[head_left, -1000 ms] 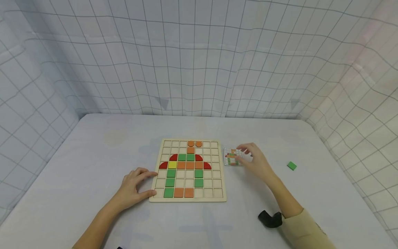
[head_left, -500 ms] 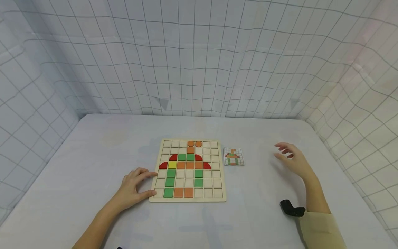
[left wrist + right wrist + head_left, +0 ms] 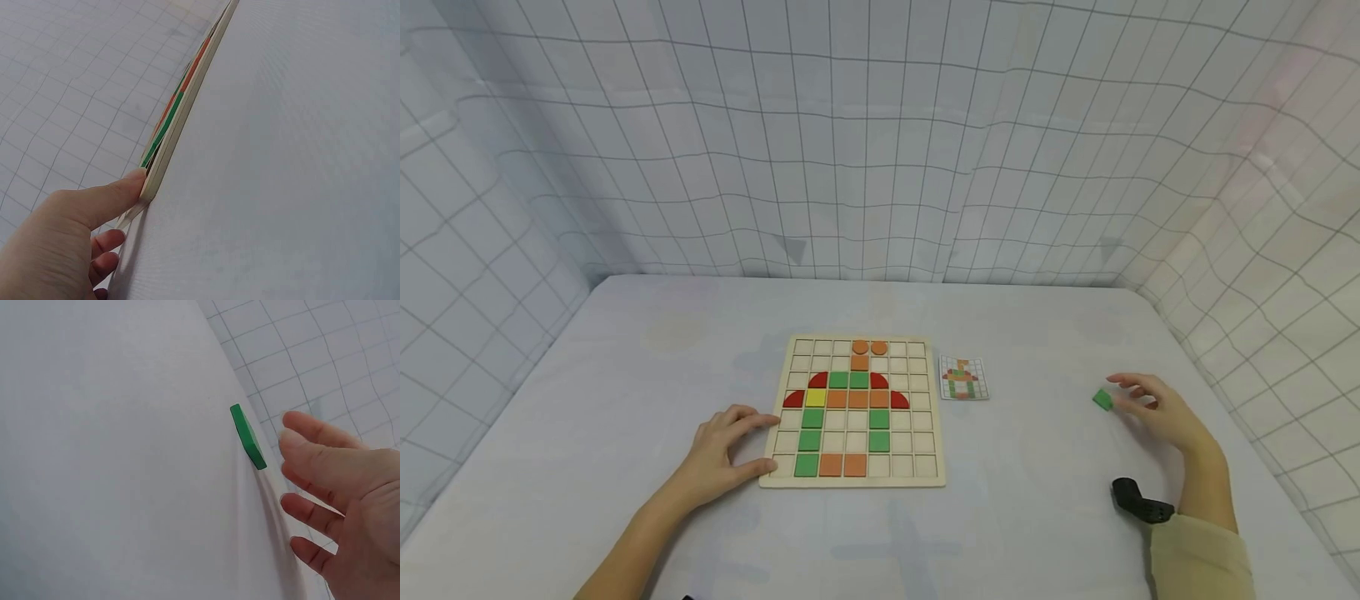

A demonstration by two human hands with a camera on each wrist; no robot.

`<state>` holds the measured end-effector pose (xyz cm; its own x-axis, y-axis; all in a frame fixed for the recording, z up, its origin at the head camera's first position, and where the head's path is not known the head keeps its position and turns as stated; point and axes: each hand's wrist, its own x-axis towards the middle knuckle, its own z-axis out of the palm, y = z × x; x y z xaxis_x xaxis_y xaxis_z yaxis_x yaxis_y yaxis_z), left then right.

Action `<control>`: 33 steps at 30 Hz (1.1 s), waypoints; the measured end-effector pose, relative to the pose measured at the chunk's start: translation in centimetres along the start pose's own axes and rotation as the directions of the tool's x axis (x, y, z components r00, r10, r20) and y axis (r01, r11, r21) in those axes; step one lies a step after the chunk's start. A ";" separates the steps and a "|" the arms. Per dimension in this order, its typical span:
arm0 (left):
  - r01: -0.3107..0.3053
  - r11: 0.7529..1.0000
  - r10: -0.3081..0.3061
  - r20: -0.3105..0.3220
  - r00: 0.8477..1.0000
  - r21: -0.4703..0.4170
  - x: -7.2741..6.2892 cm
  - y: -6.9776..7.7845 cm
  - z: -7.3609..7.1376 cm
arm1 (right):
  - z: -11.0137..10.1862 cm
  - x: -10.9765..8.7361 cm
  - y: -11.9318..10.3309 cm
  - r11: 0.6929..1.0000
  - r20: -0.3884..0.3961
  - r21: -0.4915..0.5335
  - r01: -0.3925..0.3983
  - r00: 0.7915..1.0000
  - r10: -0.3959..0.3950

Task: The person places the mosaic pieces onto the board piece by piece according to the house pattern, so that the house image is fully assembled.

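A wooden grid board (image 3: 912, 421) lies in the head view, with green, orange, red and yellow tiles set in its squares. My left hand (image 3: 722, 457) rests at its left side, the index fingertip touching the edge and the thumb on the near corner. In the left wrist view that thumb lies on the board's rim (image 3: 174, 128). Far to the right, my right hand (image 3: 1168, 417) is beside a loose green square tile (image 3: 1102, 400). The right wrist view shows the thumb and fingers spread loosely, apart from the green tile (image 3: 248, 439).
A small pattern card (image 3: 964, 379) lies just right of the board. A black curved device (image 3: 1138, 502) is at the right wrist, next to the sleeve (image 3: 1198, 554). Grid-patterned cloth (image 3: 880, 150) hangs behind the white-covered table (image 3: 647, 350).
My right hand has left the pattern card and moved right, over and past the green tile, to stand at its right side. The left hand and board have stayed put.
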<state>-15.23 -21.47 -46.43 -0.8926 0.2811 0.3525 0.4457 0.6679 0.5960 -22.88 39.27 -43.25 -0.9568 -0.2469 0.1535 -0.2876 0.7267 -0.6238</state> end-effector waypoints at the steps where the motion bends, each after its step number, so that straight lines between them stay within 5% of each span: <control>1: -0.001 1.000 0.001 0.000 1.000 0.000 0.0 0.0 0.0 | 0.1 -0.1 0.2 1.000 0.003 -0.003 0.011 1.000 -0.011; 8: 0.005 1.000 -0.005 0.004 1.000 -0.001 0.0 0.0 0.0 | 0.7 0.0 1.0 0.993 0.033 -0.005 0.116 0.993 -0.116; 15: -0.006 1.000 0.006 -0.004 1.000 0.005 0.0 -0.1 0.0 | 1.0 0.1 0.7 0.993 0.023 -0.028 0.117 0.993 -0.117; 25: 0.000 1.000 0.000 -0.001 1.000 0.000 0.0 -0.1 0.0 | 1.1 0.3 0.3 0.999 -0.013 -0.036 0.029 0.999 -0.029; 33: 0.000 1.000 0.000 0.002 1.000 0.001 0.0 0.0 0.0 | 0.6 0.6 -0.9 0.996 0.041 -0.015 -0.090 0.995 0.091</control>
<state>-15.23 -21.48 -46.43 -0.8928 0.2826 0.3509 0.4456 0.6688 0.5951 -23.20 38.10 -43.05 -0.9764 -0.2062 0.0648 -0.2009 0.7553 -0.6239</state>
